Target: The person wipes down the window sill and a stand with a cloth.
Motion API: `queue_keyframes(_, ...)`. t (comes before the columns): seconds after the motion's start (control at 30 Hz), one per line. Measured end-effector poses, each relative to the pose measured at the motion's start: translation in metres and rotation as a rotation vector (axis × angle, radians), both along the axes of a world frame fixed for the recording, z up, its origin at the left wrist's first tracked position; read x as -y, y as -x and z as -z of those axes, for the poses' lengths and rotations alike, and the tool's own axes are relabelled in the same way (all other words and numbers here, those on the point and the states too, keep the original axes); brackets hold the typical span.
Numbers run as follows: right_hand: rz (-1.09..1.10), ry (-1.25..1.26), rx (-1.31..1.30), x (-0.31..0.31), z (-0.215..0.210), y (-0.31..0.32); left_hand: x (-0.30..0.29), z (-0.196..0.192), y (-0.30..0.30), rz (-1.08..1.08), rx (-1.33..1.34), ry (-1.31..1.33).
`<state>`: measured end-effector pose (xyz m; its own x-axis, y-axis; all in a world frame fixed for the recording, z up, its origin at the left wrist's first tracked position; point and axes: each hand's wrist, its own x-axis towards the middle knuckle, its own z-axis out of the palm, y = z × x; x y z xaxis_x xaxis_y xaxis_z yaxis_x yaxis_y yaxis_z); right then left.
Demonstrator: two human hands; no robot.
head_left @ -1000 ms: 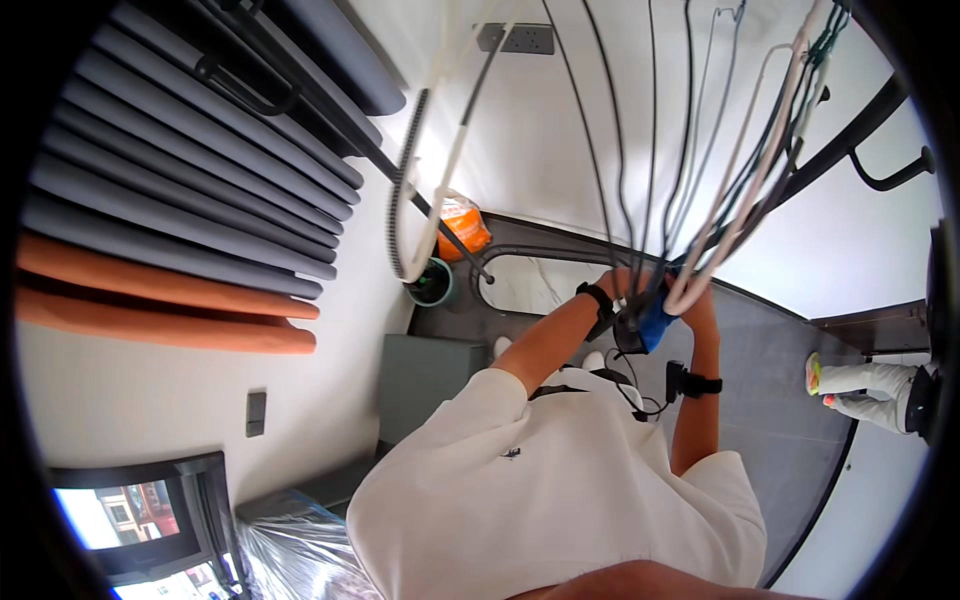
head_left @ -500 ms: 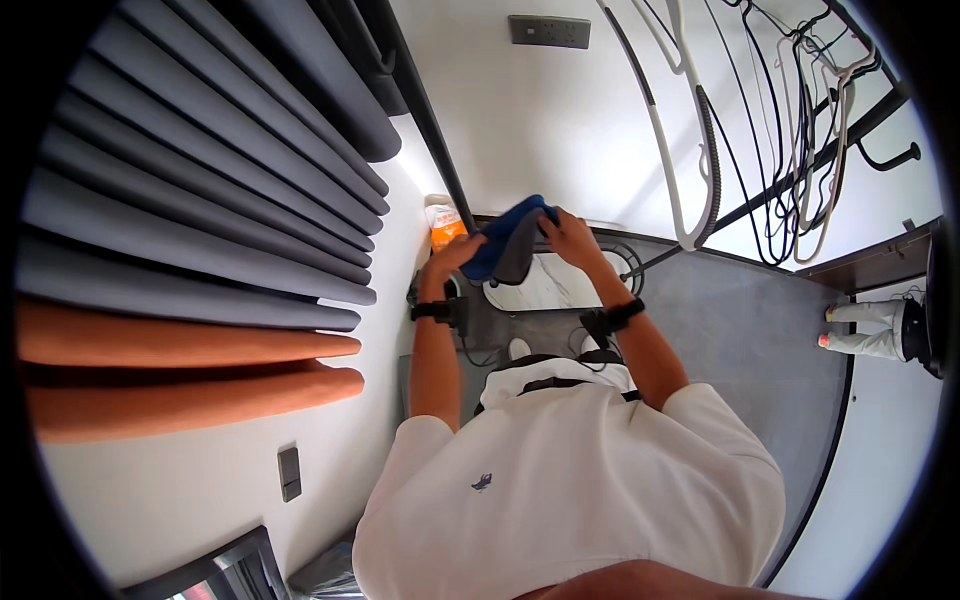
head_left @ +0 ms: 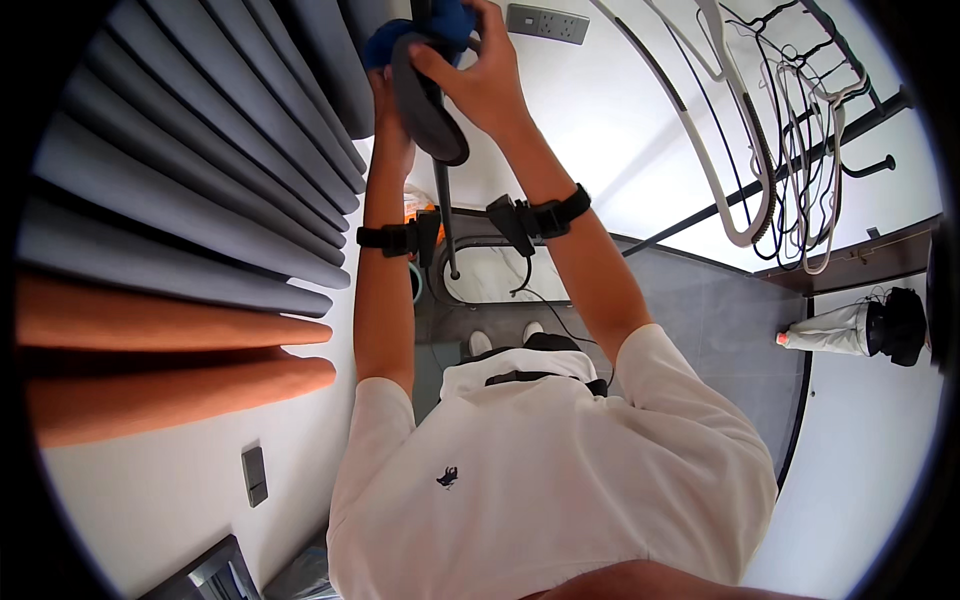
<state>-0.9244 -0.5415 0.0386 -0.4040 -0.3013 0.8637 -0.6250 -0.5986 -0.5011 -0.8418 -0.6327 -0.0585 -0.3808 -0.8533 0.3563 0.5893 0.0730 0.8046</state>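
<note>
A blue cap with a dark grey brim (head_left: 425,105) is held up at the top of the view, against a black upright pole (head_left: 446,215). My right hand (head_left: 485,80) grips it from the right, thumb on the grey brim and fingers around the blue part. On the other side my left hand (head_left: 387,105) holds the cap's left edge; its fingers are partly hidden behind the brim. The upper end of the pole passes behind the cap, so I cannot tell whether the two touch. Both wrists wear black straps with small boxes.
Grey padded panels (head_left: 190,190) and orange ones (head_left: 180,390) jut out along the left wall. Several hangers (head_left: 800,150) hang from a black rail (head_left: 720,215) at right. A white marble-look rack base (head_left: 510,275) lies on the floor ahead. Another person's legs (head_left: 830,330) show far right.
Both my hands have raised the cap up and to the left, from above the rack base to the pole's upper part. The brim now points down toward me.
</note>
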Motion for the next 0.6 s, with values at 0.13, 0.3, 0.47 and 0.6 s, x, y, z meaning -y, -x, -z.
queue_keyframes(0.13, 0.504, 0.033, 0.162, 0.03, -0.009, -0.021, -0.014, 0.007, 0.029, 0.103, -0.03, -0.178)
queue_keyframes(0.3, 0.402, -0.06, -0.112, 0.032, 0.043, 0.017, -0.015, 0.031, 0.053, 0.128, -0.054, -0.121)
queue_keyframes(0.47, 0.357, -0.241, -0.104, 0.012, 0.08, 0.021, -0.016, 0.078, 0.054, 0.117, -0.046, 0.046)
queue_keyframes(0.6, 0.212, -0.463, -0.042, -0.003, 0.1, 0.025, -0.02, 0.117, 0.056, 0.13, -0.029, 0.152)
